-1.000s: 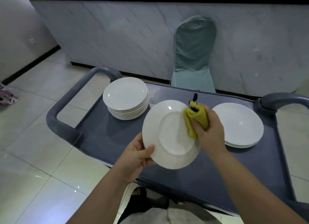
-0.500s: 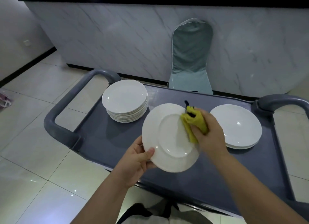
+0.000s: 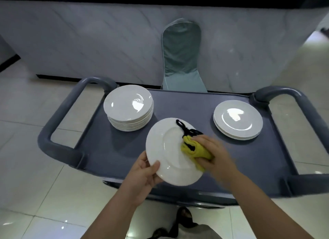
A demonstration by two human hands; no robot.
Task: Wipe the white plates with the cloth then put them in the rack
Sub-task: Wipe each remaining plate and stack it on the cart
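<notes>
The left hand (image 3: 144,174) grips the near-left rim of a white plate (image 3: 169,151), held tilted above the grey cart surface (image 3: 195,110). The right hand (image 3: 213,153), blurred, is closed around a yellow cloth (image 3: 194,149) pressed on the plate's right side. Beyond the plate to its left stands a tall plate stack (image 3: 128,107); to its right, a low stack (image 3: 238,119).
</notes>
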